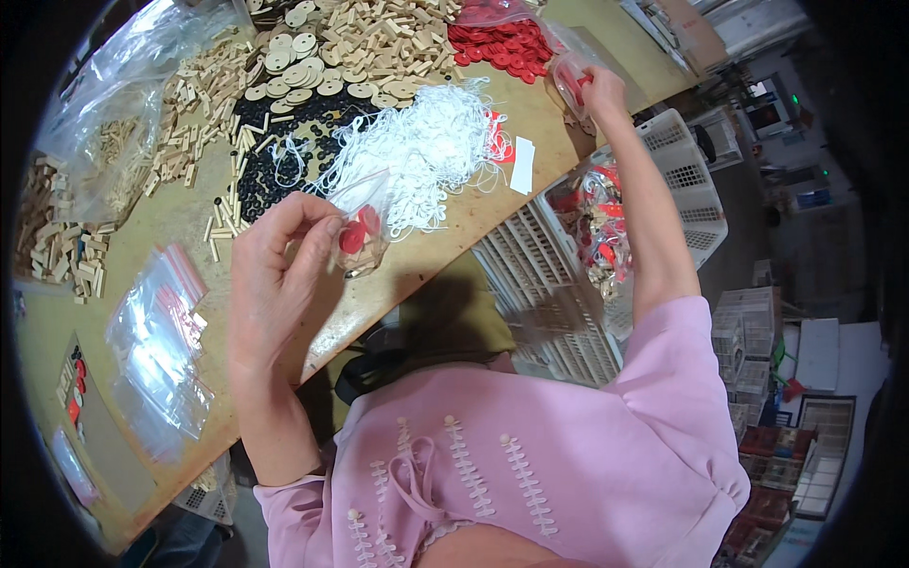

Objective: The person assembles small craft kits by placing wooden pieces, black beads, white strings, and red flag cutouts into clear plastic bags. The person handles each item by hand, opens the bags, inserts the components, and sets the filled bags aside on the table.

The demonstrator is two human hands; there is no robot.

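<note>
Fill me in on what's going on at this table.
The person's left hand pinches a small clear bag with red discs and pale pieces inside. The outstretched right hand is at a clear plastic item with something red in it; its grip is unclear. A heap of white strings lies between them, with loose wooden blocks and a red pile farther back.

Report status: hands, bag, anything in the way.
Left hand pinching clear bag, red discs inside. Right hand at red piece, hold unclear. White cords heaped beyond bag; nothing visibly blocking.
</note>
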